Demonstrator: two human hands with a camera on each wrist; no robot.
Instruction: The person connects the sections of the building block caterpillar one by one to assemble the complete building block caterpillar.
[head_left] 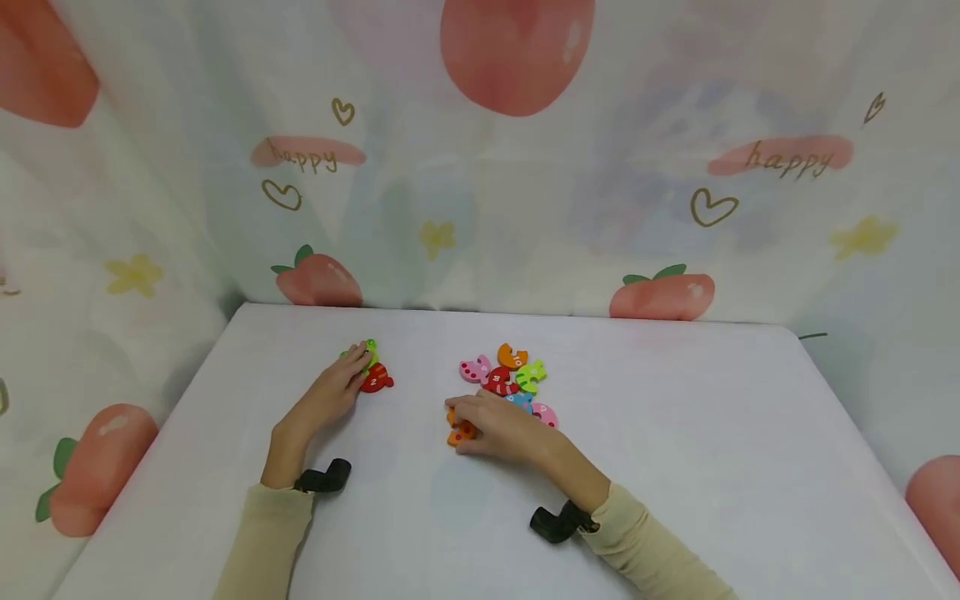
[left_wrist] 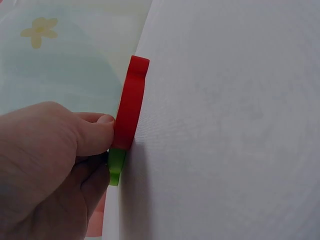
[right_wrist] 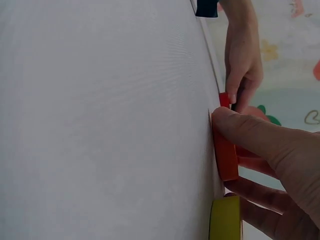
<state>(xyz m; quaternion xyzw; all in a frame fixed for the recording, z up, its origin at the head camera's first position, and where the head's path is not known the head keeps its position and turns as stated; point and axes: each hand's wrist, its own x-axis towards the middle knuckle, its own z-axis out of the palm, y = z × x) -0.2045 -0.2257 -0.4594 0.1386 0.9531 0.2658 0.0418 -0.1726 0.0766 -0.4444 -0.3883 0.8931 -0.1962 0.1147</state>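
Note:
My left hand rests its fingers on a green puzzle piece at the back left of the table. Against the green piece lies a red piece marked 2; the left wrist view has the thumb at the edge of this red piece. Nearer the middle, my right hand pinches an orange piece with red dots between thumb and fingers. In the right wrist view the thumb lies against the orange piece's edge. Below it a yellow piece stands close to the other fingers.
Beyond my right hand lies a cluster of pieces: pink, orange, red, green and blue. Another pink piece shows beside that hand. A printed curtain hangs behind the white table.

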